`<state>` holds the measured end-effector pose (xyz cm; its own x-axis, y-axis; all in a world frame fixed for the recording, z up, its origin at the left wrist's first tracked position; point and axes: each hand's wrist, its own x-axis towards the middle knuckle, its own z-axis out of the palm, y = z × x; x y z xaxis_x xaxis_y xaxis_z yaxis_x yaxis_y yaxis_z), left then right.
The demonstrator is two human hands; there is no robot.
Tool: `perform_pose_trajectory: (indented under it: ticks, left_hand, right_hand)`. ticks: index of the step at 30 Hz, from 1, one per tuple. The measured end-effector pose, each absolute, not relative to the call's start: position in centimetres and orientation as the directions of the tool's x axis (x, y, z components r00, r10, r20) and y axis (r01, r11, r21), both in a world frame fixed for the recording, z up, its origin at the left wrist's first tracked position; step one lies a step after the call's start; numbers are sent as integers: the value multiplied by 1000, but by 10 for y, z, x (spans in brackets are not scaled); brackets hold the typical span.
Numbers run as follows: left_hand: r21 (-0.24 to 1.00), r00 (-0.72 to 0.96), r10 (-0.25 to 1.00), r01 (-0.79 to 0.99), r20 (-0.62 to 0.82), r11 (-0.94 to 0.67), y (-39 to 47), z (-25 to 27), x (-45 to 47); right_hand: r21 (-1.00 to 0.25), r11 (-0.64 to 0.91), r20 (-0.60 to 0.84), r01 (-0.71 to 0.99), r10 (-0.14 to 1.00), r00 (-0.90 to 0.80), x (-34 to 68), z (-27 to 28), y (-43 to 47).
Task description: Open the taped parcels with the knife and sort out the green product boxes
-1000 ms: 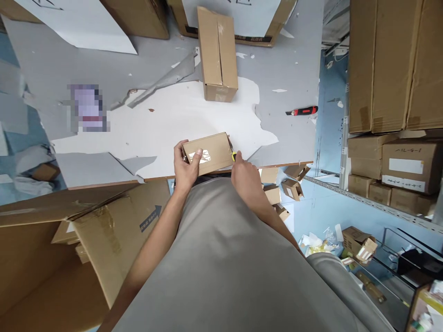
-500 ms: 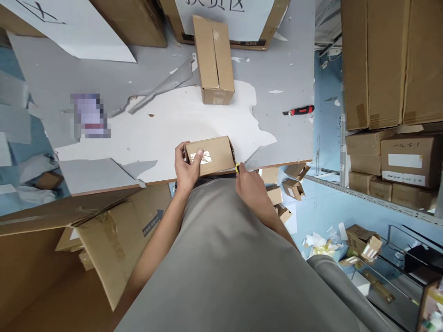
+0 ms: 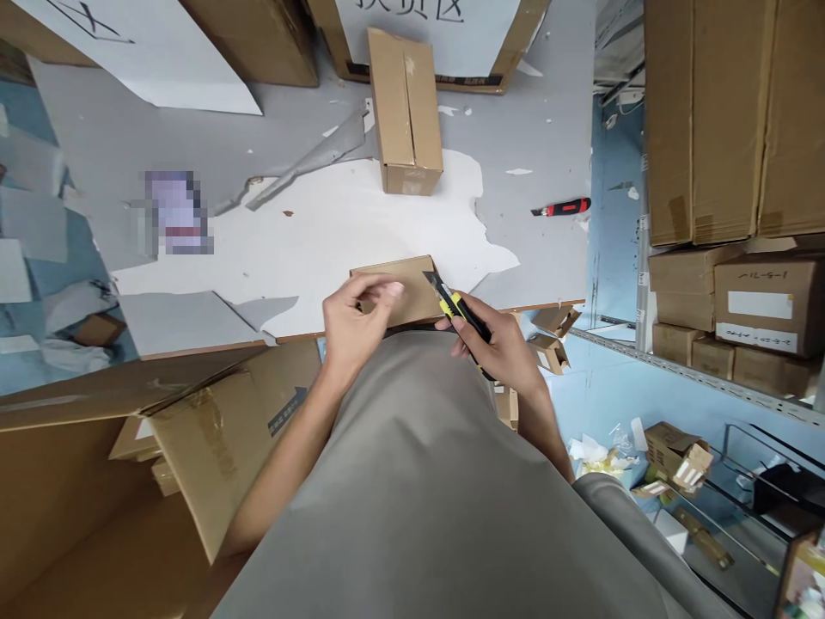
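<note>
A small brown cardboard box point(image 3: 418, 292) lies at the near edge of the table. My left hand point(image 3: 361, 318) is over its left part, thumb and forefinger pinched together; whatever they may hold is too small to make out. This hand covers the spot where a shiny label or tape showed earlier. In my right hand point(image 3: 493, 340) is a black and yellow utility knife point(image 3: 465, 316), its blade pointing up and left over the box's right end.
A taped carton point(image 3: 409, 112) sits farther back on the table point(image 3: 309, 249). To the right lies a red and black utility knife point(image 3: 564, 207); a blurred purple item point(image 3: 177, 211) is at left. A large open carton point(image 3: 212, 447) stands below left, and stacked boxes point(image 3: 754, 301) are at right.
My left hand has left the box's left end and moved over its top, fingers now pinched. My right hand has lifted the utility knife from the right end, bringing it into full sight.
</note>
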<state>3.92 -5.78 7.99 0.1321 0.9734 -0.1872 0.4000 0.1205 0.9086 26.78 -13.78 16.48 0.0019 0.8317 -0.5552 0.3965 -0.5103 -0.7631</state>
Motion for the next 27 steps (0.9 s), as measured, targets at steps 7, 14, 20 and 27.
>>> perform_pose_trajectory:
  ticks: [7,14,20,27]
  left_hand:
    - [925,257,912,293,-320,242,-48,110,61]
    - [908,294,890,341,-349,244,-47,127,72]
    - [804,165,970,593,-178,46,-40,124,72]
    - [713,-123,979,671,-165,205,-12,89,26]
  right_hand:
    - [-730,-474,-539,492,842,13,262,168,-132]
    - [-810,-309,-359,498,933,-5,260,150,-136]
    - [-789,-292,-291,540,953,89,256,150,-148]
    - [-872,-401,-382,282,916,123,282,136,-148]
